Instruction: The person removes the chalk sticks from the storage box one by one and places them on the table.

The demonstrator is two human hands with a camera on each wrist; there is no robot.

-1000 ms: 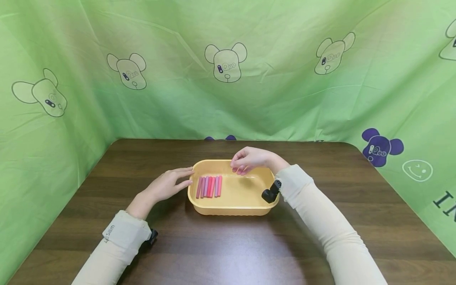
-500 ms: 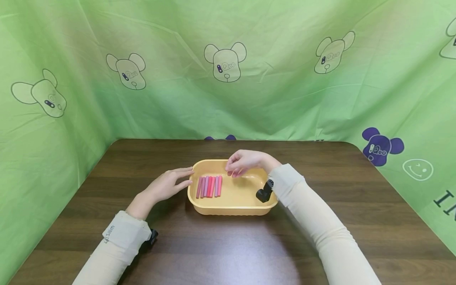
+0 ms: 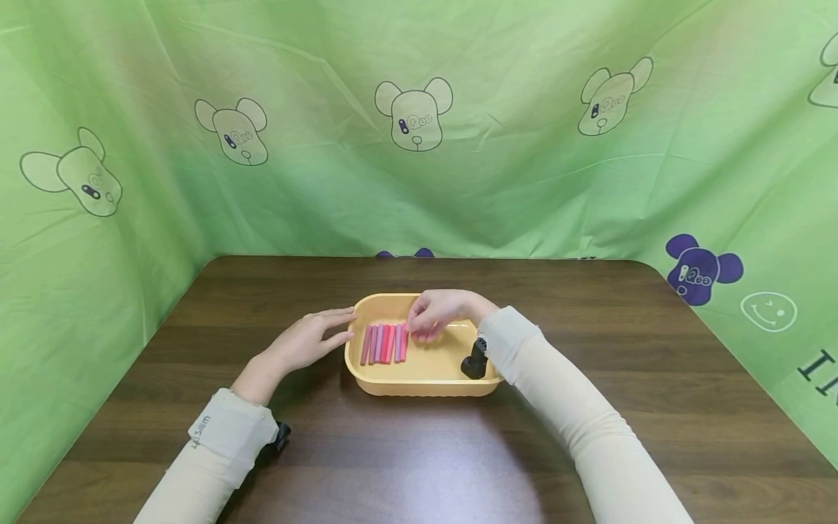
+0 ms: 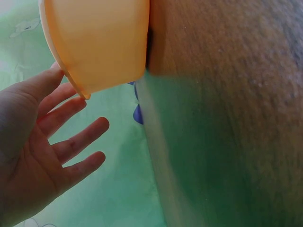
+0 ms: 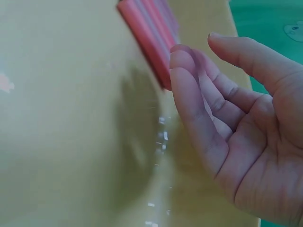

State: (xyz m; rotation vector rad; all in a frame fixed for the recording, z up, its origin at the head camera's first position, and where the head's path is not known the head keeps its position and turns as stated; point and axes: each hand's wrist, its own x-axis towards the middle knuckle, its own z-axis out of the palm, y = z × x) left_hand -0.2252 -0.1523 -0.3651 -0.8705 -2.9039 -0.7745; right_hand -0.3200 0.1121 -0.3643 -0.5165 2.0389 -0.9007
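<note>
A yellow plastic basin [image 3: 425, 388] stands on the table. Against its left end lies a row of several pink, red and purple sticks [image 3: 385, 345], perhaps modelling clay. My left hand [image 3: 300, 342] touches the basin's left rim with the fingertips; in the left wrist view the thumb and some fingers of that hand [image 4: 42, 137] meet the rim [image 4: 66, 71], the others spread apart in the air. My right hand [image 3: 441, 314] is over the basin beside the rightmost pink stick. In the right wrist view its fingers [image 5: 187, 94] bend loosely near the sticks [image 5: 149, 38], holding nothing.
The brown wooden table [image 3: 393, 458] extends around the basin on all sides. A green cloth [image 3: 327, 182] printed with bear heads hangs behind and beside it. A black wrist camera [image 3: 476, 360] sits over the basin's right side.
My right hand has moved left and down into the basin, from near the back rim to beside the sticks. The left hand, the basin and the sticks have stayed in place.
</note>
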